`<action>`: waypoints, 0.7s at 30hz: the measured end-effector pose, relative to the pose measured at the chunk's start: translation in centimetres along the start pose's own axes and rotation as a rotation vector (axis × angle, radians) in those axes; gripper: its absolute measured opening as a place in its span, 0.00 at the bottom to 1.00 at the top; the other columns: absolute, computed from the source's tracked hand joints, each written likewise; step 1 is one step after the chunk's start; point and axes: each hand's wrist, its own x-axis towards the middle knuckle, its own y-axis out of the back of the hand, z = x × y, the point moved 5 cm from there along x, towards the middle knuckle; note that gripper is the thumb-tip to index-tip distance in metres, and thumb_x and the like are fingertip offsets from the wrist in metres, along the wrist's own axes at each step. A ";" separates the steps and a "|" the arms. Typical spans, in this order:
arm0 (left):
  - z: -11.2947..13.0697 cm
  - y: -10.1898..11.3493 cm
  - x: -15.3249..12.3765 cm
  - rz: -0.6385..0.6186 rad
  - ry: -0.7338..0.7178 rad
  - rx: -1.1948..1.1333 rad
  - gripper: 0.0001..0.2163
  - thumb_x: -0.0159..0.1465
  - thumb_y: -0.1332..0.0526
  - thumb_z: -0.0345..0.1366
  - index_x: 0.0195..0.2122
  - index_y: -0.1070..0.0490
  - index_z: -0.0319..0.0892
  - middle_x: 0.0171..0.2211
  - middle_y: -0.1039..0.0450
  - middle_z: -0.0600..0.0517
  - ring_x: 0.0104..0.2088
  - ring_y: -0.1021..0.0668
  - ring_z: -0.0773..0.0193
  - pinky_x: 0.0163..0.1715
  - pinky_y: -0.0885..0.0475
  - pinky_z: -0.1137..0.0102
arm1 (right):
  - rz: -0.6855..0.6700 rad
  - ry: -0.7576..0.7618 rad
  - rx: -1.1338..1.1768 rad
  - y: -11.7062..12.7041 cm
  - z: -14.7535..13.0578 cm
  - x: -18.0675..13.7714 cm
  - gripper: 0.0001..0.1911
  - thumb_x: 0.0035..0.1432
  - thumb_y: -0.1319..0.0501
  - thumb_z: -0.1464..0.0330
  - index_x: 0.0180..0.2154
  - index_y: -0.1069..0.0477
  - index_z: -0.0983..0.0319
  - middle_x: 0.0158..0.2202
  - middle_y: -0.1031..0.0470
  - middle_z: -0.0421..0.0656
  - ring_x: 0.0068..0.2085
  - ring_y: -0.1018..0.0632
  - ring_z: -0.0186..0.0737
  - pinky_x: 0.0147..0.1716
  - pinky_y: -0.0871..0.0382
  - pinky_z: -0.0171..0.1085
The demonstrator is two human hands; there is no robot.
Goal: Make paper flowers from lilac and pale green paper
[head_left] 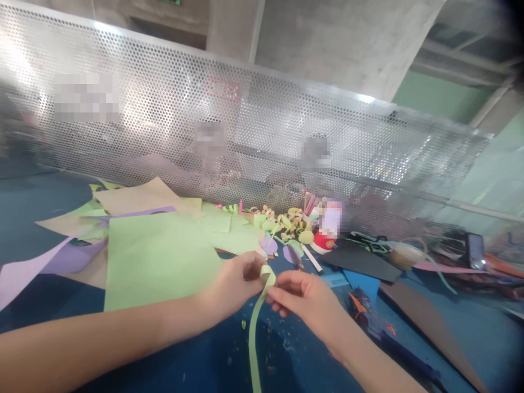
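Observation:
A long light green paper strip (254, 338) runs from the bottom of the view up to my two hands, where its top end curls over. My left hand (235, 286) pinches the curled end from the left, fingers closed on it. My right hand (305, 300) pinches the same strip from the right, just below the curl. Both hands hover over the blue table (49, 185), close to each other.
A large green paper sheet (158, 259) lies left of my hands, with tan and purple sheets around it. Behind them are curled paper scraps (286, 224), a small pot (327, 234), black paper (360, 259), a tape roll (405, 254) and a perforated metal screen (262, 136).

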 end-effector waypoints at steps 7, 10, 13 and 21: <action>0.2 -0.4 -0.5 -0.006 0.194 -0.267 0.07 0.54 0.40 0.36 0.30 0.36 0.39 0.26 0.32 0.55 0.28 0.29 0.69 0.31 0.34 0.73 | 0.222 0.185 -0.371 1.2 -0.6 0.1 0.07 0.49 0.41 0.64 0.29 0.30 0.61 0.26 0.27 0.40 0.26 0.29 0.35 0.24 0.36 0.33; 0.2 -0.4 -0.6 -0.013 0.194 -0.345 0.08 0.53 0.38 0.36 0.31 0.35 0.39 0.28 0.32 0.54 0.30 0.29 0.69 0.34 0.33 0.72 | 0.341 0.288 -0.504 1.7 -1.2 -0.1 0.07 0.48 0.40 0.64 0.28 0.30 0.60 0.27 0.31 0.40 0.25 0.33 0.34 0.25 0.37 0.34; 0.3 -0.5 -0.6 -0.026 0.184 -0.403 0.09 0.53 0.38 0.35 0.33 0.34 0.39 0.30 0.32 0.55 0.30 0.30 0.71 0.35 0.34 0.72 | 0.336 0.316 -0.456 2.0 -1.0 0.1 0.08 0.49 0.41 0.63 0.29 0.30 0.61 0.34 0.32 0.42 0.28 0.32 0.35 0.28 0.35 0.35; 0.4 -0.4 -0.6 -0.012 0.175 -0.389 0.09 0.52 0.37 0.35 0.33 0.34 0.39 0.28 0.31 0.55 0.28 0.31 0.72 0.30 0.38 0.76 | 0.204 0.253 -0.196 1.9 0.1 1.0 0.08 0.50 0.41 0.64 0.30 0.35 0.61 0.28 0.33 0.38 0.30 0.29 0.34 0.31 0.34 0.33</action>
